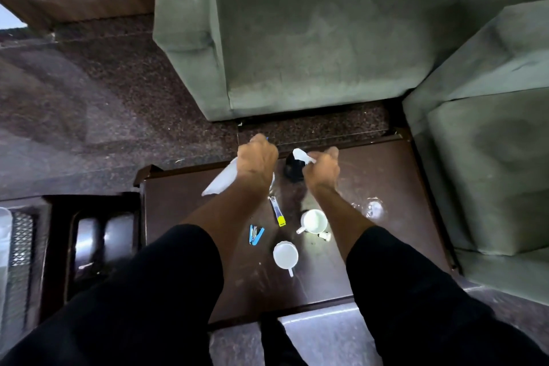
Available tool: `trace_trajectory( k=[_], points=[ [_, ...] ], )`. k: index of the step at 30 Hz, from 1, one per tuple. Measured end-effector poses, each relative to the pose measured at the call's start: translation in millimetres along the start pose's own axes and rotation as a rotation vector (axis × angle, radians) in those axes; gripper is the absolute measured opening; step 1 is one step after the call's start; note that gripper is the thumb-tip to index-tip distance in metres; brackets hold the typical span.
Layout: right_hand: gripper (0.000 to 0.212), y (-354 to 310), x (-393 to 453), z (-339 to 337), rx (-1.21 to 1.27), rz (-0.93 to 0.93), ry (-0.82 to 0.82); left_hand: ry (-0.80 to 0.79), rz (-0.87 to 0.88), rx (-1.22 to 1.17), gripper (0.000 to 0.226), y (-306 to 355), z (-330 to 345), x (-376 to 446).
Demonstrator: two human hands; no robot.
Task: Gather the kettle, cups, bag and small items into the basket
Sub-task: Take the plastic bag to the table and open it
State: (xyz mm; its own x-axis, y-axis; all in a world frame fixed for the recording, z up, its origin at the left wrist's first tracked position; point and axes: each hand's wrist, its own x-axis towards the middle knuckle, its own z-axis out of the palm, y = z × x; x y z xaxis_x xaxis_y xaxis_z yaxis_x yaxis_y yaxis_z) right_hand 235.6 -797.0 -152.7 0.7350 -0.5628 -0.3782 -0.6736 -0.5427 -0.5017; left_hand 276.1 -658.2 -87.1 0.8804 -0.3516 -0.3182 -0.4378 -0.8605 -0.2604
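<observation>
I see the left hand (257, 157) closed on a pale bag (221, 180) that trails below its fingers. The right hand (322, 168) pinches a white spoon (303, 155); the dark object (292, 168) beside those fingers, possibly the kettle, is half hidden. Two cups (313, 221) stand nearer my wrists.

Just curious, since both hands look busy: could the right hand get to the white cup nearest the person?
Probably yes. The cup sits in the open on the table, nothing over it, but the right hand is holding a white spoon.
</observation>
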Motion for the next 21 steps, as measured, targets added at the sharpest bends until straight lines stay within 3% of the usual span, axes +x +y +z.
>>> trace_trajectory(
  k=[6, 10, 15, 21],
  points=[
    [0.047, 5, 16, 10, -0.270, -0.193, -0.045, 0.021, 0.061, 0.066, 0.035, 13, 6, 9],
    [0.033, 10, 22, 13, -0.501, -0.300, -0.202, 0.015, 0.058, 0.058, 0.036, 15, 7, 12],
    [0.039, 15, 25, 16, -0.588, -0.383, -0.332, 0.013, 0.058, 0.046, 0.035, 13, 7, 10],
    [0.030, 11, 21, 25, -0.413, -0.391, -0.152, 0.007, 0.039, 0.028, 0.035, 5, 13, 4]
  ],
)
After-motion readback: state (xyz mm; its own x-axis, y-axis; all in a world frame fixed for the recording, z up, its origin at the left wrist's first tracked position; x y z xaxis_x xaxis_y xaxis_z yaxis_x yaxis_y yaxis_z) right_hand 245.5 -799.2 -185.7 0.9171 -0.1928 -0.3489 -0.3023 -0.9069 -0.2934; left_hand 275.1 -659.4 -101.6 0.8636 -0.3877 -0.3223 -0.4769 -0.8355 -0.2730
